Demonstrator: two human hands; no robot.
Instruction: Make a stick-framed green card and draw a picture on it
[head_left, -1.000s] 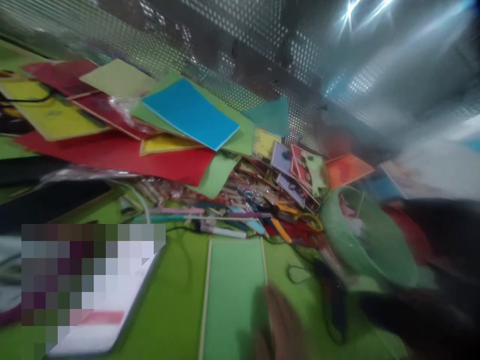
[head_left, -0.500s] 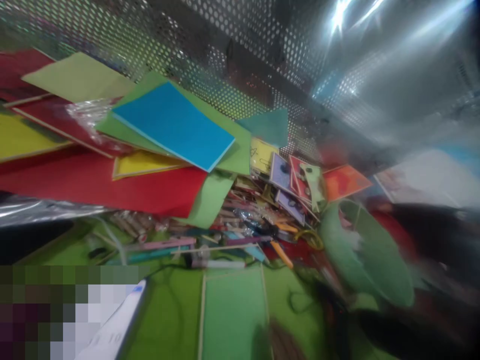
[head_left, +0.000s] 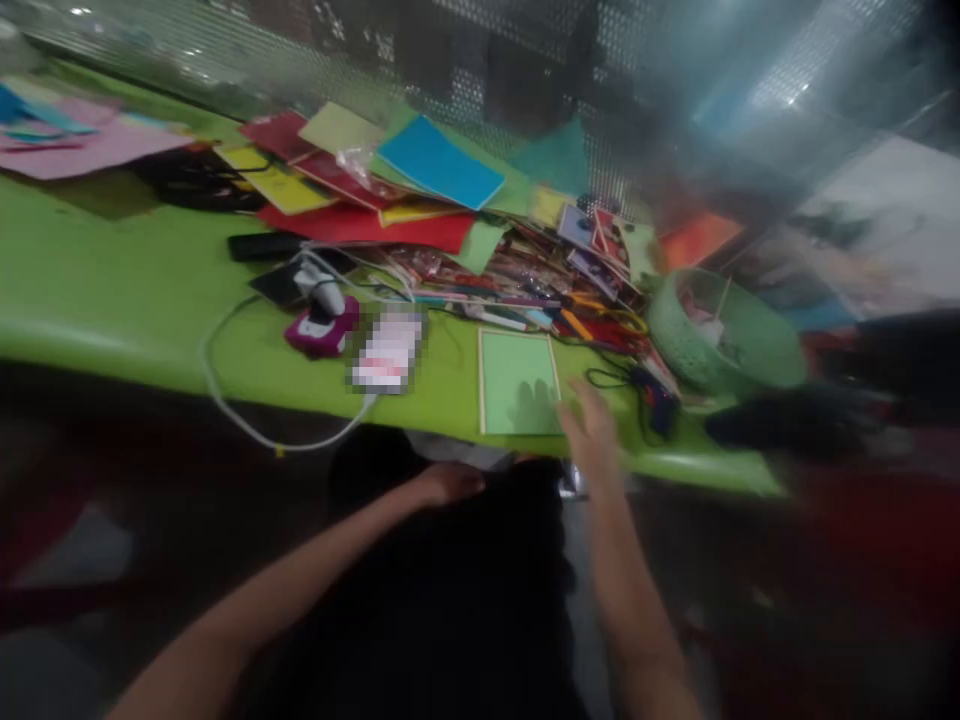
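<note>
Prob. reaching; grip would need closing: R hand, fingers released, by pale-green rectangular card, desk front edge; L hand: can't tell.

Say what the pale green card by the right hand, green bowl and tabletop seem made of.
Pale green card: probably paper or cardstock, matte, showing no glare.
Green bowl: likely plastic, with one-coloured, curved walls; blur hides its finish.
Tabletop: perhaps vinyl or plastic, glossy, as its front edge shines.
</note>
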